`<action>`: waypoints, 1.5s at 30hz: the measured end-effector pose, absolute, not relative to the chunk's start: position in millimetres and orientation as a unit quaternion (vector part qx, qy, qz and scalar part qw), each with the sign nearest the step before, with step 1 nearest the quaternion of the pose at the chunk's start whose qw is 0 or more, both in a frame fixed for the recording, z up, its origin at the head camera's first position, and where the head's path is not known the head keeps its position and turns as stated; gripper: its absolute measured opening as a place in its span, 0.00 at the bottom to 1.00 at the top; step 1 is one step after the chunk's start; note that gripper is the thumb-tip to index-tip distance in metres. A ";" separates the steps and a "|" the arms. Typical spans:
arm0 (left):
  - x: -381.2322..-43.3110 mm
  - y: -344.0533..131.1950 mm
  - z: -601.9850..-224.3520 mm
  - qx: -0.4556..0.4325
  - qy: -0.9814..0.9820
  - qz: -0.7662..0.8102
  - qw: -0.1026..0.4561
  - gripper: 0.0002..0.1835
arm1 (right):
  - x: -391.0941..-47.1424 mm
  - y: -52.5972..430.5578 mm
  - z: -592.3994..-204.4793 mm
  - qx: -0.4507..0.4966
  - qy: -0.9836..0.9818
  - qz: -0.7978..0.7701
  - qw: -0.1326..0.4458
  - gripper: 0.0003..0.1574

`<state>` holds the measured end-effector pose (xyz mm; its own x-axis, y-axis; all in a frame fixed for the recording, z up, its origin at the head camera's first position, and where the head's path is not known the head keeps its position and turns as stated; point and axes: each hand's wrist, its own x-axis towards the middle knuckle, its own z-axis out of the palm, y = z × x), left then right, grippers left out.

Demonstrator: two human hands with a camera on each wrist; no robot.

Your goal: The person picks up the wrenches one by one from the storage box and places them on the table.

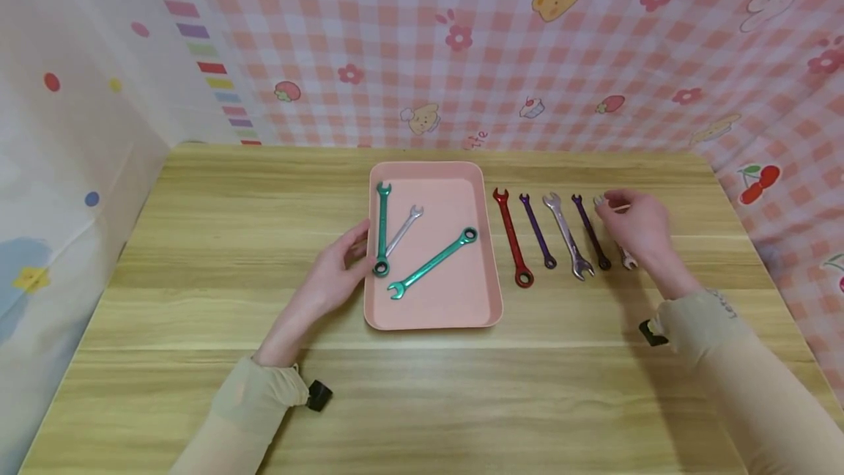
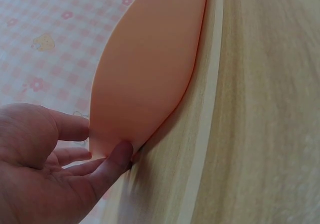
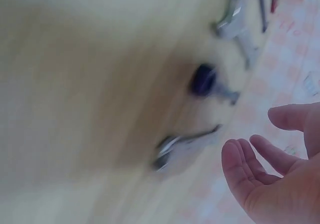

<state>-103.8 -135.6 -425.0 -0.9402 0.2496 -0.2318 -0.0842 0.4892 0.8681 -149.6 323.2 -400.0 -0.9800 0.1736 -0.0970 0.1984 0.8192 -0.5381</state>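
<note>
Thumbs and fingers parted: our left hand [image 1: 332, 273] touches pink tray [image 1: 455, 306] at 9 o'clock | right hand [image 1: 639, 229] above end silver wrench [image 1: 628, 259], tray's 3 o'clock | woodgrain table [image 1: 461, 402] | gingham cloth [image 1: 488, 79], 12 o'clock

The table is a pale wood-grain surface [image 1: 461, 402], bearing a pink rectangular tray with rounded corners [image 1: 455, 306] near its middle, toward twelve o'clock. At the tray's three o'clock, five metal wrenches lie side by side, each slanting roughly from eleven to five: a glossy red one [image 1: 512, 237] nearest the tray, a slim purple one [image 1: 537, 231], a silver double-open-ended one [image 1: 567, 233], a dark purple ring-ended one [image 1: 590, 233] and a partly covered silver one [image 1: 628, 263].
</note>
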 end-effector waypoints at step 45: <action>-104.0 -136.7 -427.6 0.058 0.841 0.512 0.163 0.35 | -164.9 50.1 -381.8 -0.103 0.909 -0.348 0.204 0.36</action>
